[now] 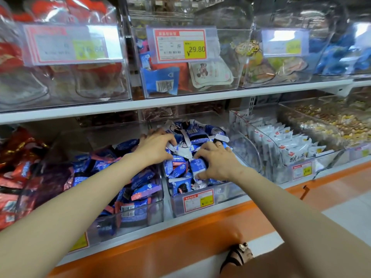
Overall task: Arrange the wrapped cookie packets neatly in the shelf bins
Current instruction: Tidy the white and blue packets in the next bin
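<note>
Two tiers of clear bins fill the frame, split by a white shelf board [180,101]. At lower center, the middle bin [228,194] is heaped with blue-and-white cookie packets [179,171]. The left hand [156,146] claws over the heap's top, fingers spread and curled onto packets. Just right of it, the right hand [217,162] curls fingers and thumb round others. A red-and-yellow price tag [198,200] fronts this bin.

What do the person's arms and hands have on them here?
Both arms are bare as far as the picture shows: no sleeves, gloves, watch or bracelet. The left hand wears nothing visible. The right hand has a ring on one finger.
</note>
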Action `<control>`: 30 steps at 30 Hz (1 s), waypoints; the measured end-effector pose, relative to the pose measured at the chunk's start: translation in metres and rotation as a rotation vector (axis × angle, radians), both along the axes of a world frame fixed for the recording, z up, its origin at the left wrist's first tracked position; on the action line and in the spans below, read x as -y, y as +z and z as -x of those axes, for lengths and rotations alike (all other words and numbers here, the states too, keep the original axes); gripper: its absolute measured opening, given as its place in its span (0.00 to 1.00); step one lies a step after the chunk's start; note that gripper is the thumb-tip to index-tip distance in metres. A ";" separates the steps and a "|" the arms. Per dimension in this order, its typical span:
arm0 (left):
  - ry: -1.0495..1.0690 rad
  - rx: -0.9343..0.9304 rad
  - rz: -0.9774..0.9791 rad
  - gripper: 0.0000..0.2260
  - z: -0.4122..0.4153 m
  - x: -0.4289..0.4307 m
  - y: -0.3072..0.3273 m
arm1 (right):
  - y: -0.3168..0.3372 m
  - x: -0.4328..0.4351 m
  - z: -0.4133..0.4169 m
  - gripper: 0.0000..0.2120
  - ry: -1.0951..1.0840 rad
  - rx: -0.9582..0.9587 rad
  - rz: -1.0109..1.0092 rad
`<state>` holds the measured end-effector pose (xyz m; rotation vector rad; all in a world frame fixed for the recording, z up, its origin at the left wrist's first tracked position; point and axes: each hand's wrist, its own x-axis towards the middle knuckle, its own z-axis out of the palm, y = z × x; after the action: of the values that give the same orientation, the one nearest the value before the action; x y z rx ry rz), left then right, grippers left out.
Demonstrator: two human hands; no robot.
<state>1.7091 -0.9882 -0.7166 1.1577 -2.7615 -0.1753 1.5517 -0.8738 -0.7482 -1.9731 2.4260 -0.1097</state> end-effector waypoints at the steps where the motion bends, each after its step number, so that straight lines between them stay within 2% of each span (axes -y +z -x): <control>1: -0.002 -0.012 0.011 0.17 0.000 0.002 0.000 | 0.002 -0.001 0.004 0.31 -0.032 -0.009 0.017; 3: 0.001 -0.047 0.044 0.16 0.001 0.003 0.002 | 0.005 -0.005 0.014 0.29 -0.105 -0.009 0.045; 6: 0.001 -0.112 0.071 0.14 0.002 0.004 0.002 | 0.009 -0.015 0.035 0.23 -0.196 0.110 0.026; 11: -0.039 -0.314 0.095 0.06 0.002 -0.002 0.000 | 0.011 -0.027 0.052 0.23 -0.173 0.200 0.008; 16: -0.166 -0.540 0.110 0.04 0.025 -0.025 0.013 | 0.017 -0.036 0.058 0.20 -0.159 0.350 0.292; 20: -0.227 -0.589 0.095 0.02 0.062 -0.040 0.013 | 0.027 -0.040 0.055 0.16 -0.162 0.410 0.528; 22: -0.287 -0.594 0.005 0.03 0.075 -0.045 0.010 | 0.031 -0.041 0.053 0.16 -0.156 0.448 0.598; 25: -0.396 -0.548 -0.184 0.11 0.073 -0.042 0.008 | 0.029 -0.038 0.052 0.17 -0.104 0.435 0.560; 28: -0.322 -0.462 -0.050 0.12 0.054 -0.024 0.007 | 0.017 -0.030 0.051 0.18 -0.030 0.342 0.416; 30: -0.224 -0.396 -0.027 0.12 0.038 -0.007 0.006 | 0.008 -0.023 0.046 0.21 0.056 0.246 0.314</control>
<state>1.6714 -0.9814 -0.7103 0.7197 -2.5279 -0.4179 1.5058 -0.8505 -0.7401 -1.9945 2.3066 -0.7274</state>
